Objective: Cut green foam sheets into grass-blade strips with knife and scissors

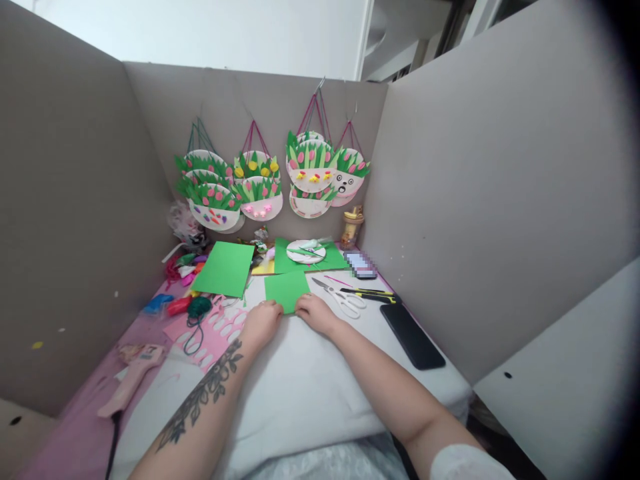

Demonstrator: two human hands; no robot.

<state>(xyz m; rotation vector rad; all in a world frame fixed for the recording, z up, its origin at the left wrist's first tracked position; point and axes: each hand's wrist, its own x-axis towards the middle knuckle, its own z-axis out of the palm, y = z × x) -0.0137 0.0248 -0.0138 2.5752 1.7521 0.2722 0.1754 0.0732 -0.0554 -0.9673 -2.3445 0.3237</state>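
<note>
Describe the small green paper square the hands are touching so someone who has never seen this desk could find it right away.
Start at the white table walled in by grey boards. The small green square lies at its middle, with the left hand and right hand on its near edge. The other green sheets lie farther back, untouched.

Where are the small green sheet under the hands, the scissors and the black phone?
small green sheet [287, 289], head view, middle of the sheet.
scissors [339, 297], head view, near the pivot by the white handles.
black phone [412, 335], head view, middle of its dark face.
</note>
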